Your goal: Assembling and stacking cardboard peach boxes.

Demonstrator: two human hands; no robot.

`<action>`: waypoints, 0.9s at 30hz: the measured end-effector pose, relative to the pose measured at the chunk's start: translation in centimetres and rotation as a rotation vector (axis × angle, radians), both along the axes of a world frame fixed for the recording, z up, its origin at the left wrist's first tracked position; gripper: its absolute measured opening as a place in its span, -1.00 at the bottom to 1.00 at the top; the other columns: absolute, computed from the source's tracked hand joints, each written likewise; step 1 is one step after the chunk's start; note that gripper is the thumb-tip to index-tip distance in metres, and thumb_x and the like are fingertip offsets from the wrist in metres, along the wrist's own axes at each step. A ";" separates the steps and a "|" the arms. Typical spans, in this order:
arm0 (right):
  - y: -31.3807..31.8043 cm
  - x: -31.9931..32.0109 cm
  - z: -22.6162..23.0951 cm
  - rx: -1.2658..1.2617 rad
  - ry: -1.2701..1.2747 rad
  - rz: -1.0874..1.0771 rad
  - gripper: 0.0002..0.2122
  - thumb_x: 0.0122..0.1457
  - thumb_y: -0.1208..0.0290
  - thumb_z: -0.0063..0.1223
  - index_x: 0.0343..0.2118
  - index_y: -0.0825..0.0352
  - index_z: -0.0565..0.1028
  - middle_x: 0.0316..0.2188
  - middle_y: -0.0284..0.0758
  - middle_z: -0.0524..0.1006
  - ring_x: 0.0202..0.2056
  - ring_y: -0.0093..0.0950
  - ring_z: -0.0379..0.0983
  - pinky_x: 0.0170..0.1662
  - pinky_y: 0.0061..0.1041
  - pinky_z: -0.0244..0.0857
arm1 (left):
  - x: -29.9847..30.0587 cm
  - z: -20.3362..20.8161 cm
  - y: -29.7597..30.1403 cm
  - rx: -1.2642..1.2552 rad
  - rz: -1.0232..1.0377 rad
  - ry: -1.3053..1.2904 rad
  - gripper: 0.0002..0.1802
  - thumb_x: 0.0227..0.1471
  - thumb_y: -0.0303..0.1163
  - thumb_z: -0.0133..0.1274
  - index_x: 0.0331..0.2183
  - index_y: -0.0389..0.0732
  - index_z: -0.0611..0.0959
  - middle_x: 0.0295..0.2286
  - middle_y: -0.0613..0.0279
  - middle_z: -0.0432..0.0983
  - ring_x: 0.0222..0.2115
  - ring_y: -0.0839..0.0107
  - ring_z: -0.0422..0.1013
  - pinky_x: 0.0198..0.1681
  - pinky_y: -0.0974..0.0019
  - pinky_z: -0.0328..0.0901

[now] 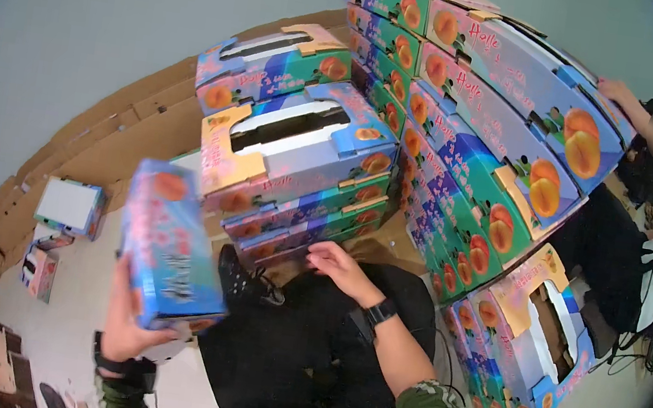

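My left hand point(129, 316) grips a blue and pink fruit carton point(173, 253) by its lower left side. The carton is tilted in the air at the left, slightly blurred, with a peach picture near its top end. My right hand point(338, 272) holds nothing. Its fingers reach out loosely, apart from one another, above my lap. Just beyond it stands a stack of fruit cartons point(297, 175) with white-edged handle openings in their tops. I cannot tell whether my fingertips touch the lowest carton.
A taller stack of fruit cartons point(464, 173) rises at the right. Nearer stand two more cartons point(523, 349). Beyond them another person's hand point(621, 95) rests on the tall stack. Brown cardboard point(138, 119) lines the wall. Small boxes point(69, 205) lie on the left floor; cables point(641, 344) lie at right.
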State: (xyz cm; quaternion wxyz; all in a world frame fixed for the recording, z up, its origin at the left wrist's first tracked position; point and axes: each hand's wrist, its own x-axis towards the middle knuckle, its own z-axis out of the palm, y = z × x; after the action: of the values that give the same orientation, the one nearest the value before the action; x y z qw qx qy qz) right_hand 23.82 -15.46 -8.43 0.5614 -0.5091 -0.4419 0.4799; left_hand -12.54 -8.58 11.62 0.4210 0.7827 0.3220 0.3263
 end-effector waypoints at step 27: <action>-17.1 -1.3 -1.3 -0.135 0.172 -0.272 -0.49 0.23 0.13 0.03 0.12 0.40 0.32 -0.05 -0.22 0.49 0.01 -0.45 0.40 0.06 -0.49 0.24 | 19.1 -14.4 -13.4 0.477 -0.312 0.364 0.25 -0.50 0.27 0.41 -0.05 -0.58 0.29 -0.35 -0.28 0.45 -0.38 -0.15 0.45 -0.29 0.02 0.32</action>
State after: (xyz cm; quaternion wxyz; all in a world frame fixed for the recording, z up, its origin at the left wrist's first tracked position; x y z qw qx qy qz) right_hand 22.49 -32.56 -9.73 0.6215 -0.5580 -0.2859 0.4697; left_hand 6.56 -22.02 -2.76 0.2065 0.9444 0.1829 0.1791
